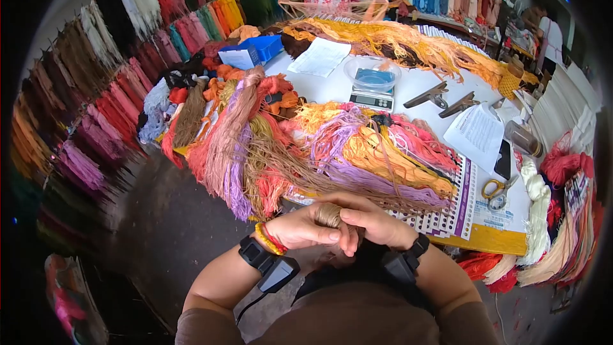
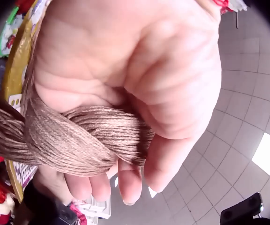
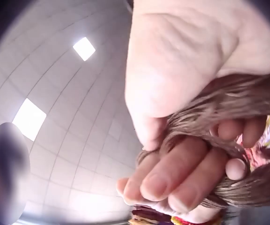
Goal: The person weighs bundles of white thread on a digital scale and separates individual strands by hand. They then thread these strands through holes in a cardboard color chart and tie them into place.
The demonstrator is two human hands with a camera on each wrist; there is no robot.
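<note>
Both hands meet low in front of the body, working on one brown thread skein. My left hand, with a yellow and red bracelet at its wrist, holds a wound part of it. In the left wrist view the thread wraps across that hand's curled fingers, one turn crossing another. My right hand grips the skein from the other side; in the right wrist view its thumb presses on the brown strands, beside the left hand's fingertips. Long brown strands lie over the pile just beyond the hands.
A heap of pink, purple and yellow skeins covers the near table. Beyond are a scale with a clear bowl, metal clips, a blue box and papers. Scissors lie right; hanging skeins line the left.
</note>
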